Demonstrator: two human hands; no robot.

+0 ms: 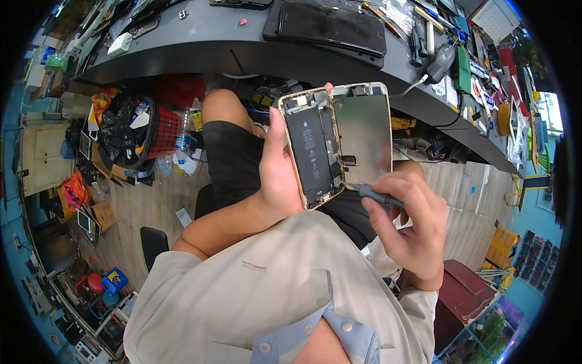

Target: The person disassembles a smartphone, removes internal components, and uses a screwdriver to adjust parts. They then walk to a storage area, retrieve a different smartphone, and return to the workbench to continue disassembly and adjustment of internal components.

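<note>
An opened smartphone [310,145] lies in my left hand [280,164], its black battery and inner parts facing up. My left thumb runs along the near left edge, and a fingertip shows at the top between the halves. Folded out to the right is the phone's screen panel [365,130], its metal back showing. My right hand [409,212] pinches a small screwdriver [379,194] with a dark grey handle. The tool's tip reaches the phone's lower right corner, by the hinge side; the exact contact point is too small to make out.
Ahead is a dark grey workbench [242,51] with a large black tablet-like device [330,29] on it. Screwdrivers, a charger [441,62] with cable and other tools crowd its right. At left stands a red basket [162,130] full of bags; a dark red box [464,291] is at right.
</note>
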